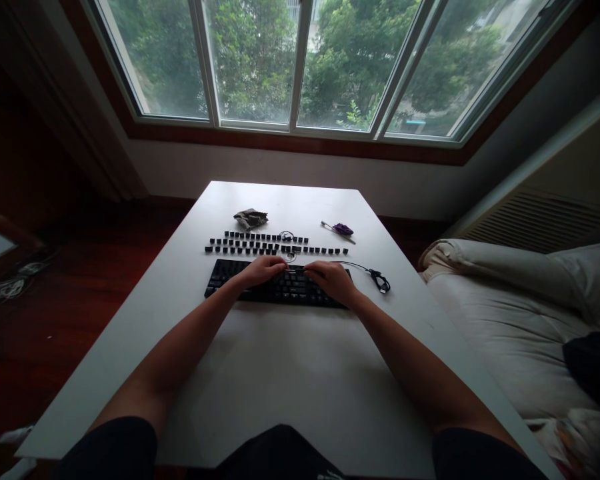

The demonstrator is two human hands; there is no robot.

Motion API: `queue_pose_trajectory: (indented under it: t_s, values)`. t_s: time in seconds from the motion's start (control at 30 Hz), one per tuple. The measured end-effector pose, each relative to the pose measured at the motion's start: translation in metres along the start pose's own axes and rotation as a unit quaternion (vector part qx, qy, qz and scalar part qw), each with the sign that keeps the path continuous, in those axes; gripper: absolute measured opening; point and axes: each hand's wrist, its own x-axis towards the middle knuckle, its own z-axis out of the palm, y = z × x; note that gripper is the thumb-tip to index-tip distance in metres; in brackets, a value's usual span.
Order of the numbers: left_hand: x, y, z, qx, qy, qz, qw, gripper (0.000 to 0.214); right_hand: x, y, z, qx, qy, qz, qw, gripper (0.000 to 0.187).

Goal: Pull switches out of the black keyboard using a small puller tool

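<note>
A black keyboard point(290, 288) lies on the white table, its cable running out to the right. Over its upper middle, my left hand point(266, 268) and my right hand point(330, 277) come close together, fingers closed in a pinch. Between the fingertips shows a thin shiny wire tool point(293, 271), too small to make out clearly. A pale wire loop point(291, 257) shows just beyond the keyboard. Behind it, loose black keycaps point(325, 251) stand in several rows, with another wire loop point(286, 235) among them. The hands hide part of the keys.
A crumpled grey cloth point(251, 219) sits at the back left of the table point(290, 373). Toward the back right are a purple-headed brush point(343, 229) and a thin stick. The bundled cable point(380, 281) lies right of the keyboard. A sofa point(500, 307) stands beside the table.
</note>
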Motion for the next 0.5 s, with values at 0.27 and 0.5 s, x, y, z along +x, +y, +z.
queue_pose_trajectory:
  t_s: [0.27,0.5]
  values:
    - [0.018,-0.014,-0.002,0.088,0.132,-0.025,0.987,0.030,-0.012,0.014,0.004,0.008,0.019,0.018,1.000,0.021]
    - [0.050,-0.018,-0.004,0.343,0.140,-0.011,0.929,0.023,-0.015,0.024,0.011,0.014,0.035,0.021,0.999,0.021]
